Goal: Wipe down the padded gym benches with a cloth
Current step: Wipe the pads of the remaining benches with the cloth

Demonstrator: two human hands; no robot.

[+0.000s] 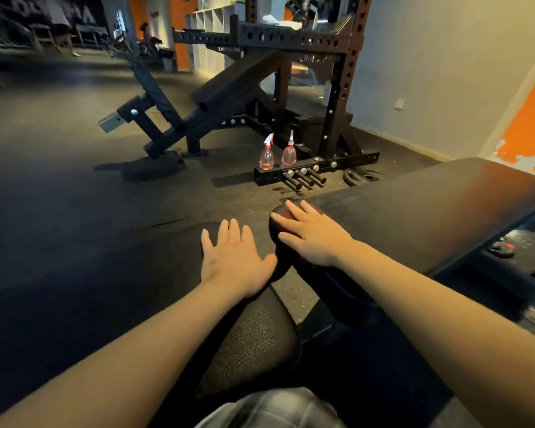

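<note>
Head view. The left hand [235, 257] lies flat on the textured seat pad [254, 344], fingers straight and spread, holding nothing. The right hand [309, 234] presses on the rounded end of the long bench pad [445, 205], fingers extended and gripping nothing. A reddish-brown patch [286, 217] shows under its fingertips; it cannot be told whether this is cloth or worn cover. A pink spray bottle [266, 156] stands on the floor beside the rack base [346, 163], well apart from both hands.

Assessment: if the patch is the cloth, wiping is under way at the pad end. The next move calls for flat, even pressure drawn along the pad's length.
</note>
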